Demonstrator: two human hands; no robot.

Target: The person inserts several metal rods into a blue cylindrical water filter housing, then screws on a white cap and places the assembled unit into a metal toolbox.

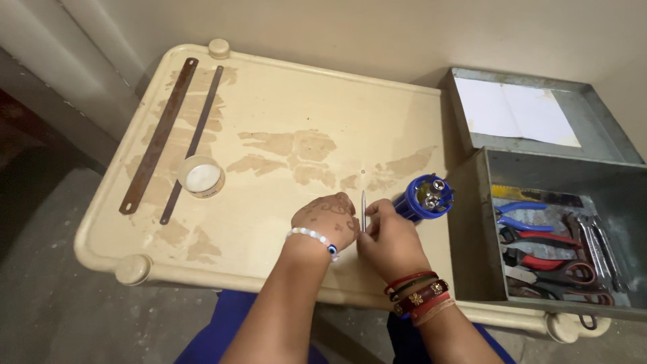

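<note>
My right hand [389,241] grips a blue screwdriver handle [423,197] whose open end shows several metal bits stored inside. My left hand [325,220] pinches a thin metal bit [363,209] that stands upright between the two hands, just left of the blue handle. Both hands hover over the near right part of a worn cream plastic table [283,114]. A beaded bracelet circles my left wrist and several bangles my right.
Two long hacksaw blades [162,135] lie at the table's left, with a roll of tape [201,177] beside them. An open grey metal toolbox [475,222] at the right holds pliers [522,219] and wrenches [596,246]; its lid holds white paper [512,111].
</note>
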